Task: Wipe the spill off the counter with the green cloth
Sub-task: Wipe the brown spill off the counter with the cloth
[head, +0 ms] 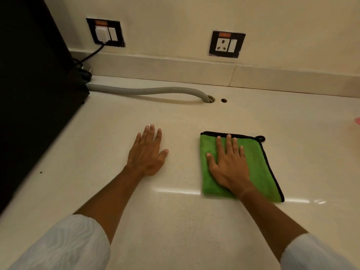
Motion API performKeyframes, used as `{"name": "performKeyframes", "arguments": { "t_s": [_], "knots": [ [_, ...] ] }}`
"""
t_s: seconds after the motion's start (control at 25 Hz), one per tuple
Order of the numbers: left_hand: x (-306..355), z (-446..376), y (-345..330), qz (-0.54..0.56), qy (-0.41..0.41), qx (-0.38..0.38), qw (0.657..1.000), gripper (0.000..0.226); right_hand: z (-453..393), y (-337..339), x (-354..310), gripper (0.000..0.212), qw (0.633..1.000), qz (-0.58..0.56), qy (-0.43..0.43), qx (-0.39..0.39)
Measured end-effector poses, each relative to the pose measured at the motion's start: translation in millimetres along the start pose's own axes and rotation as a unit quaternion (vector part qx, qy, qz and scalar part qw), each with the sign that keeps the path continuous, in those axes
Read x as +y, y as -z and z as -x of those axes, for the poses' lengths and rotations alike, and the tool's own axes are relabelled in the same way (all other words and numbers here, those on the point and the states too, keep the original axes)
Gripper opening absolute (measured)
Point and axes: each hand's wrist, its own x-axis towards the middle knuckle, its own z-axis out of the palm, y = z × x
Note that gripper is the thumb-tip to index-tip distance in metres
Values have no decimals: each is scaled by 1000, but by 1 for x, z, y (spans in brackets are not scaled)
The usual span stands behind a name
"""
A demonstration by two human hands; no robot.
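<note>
On counter (175, 221) | right hand (228, 164) flat on green cloth (259, 172) | hose (148, 90) behind

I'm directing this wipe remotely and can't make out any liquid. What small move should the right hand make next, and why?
Probably slide the right hand, pressed flat on the green cloth, sideways along the counter toward the left hand. The cloth lies flat and folded under the palm, the left hand rests open on bare counter, and no spill is clearly visible, so a short test stroke seems safest.
</note>
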Motion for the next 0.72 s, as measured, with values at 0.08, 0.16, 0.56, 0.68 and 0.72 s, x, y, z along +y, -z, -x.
{"name": "performKeyframes", "arguments": {
  "t_s": [0.08, 0.16, 0.56, 0.68, 0.72],
  "knots": [
    [-5, 4, -3, -8, 6, -12, 1000, 71, -11, -3, -13, 75, 1000, 1, -27, 0],
    [-6, 4, -7, -7, 5, -6, 1000, 71, -14, -3, -25, 74, 1000, -3, 0, -4],
    [-6, 3, -12, -11, 6, 16, 1000, 73, -13, -4, -40, 76, 998, -16, -55, 5],
    [-6, 3, -13, -18, 8, 19, 1000, 73, -23, -8, -67, 76, 1000, -17, 6, -2],
    [-7, 4, -12, -17, 8, 15, 1000, 73, -12, -8, -69, 75, 998, -15, 54, -6]
  ]
}}
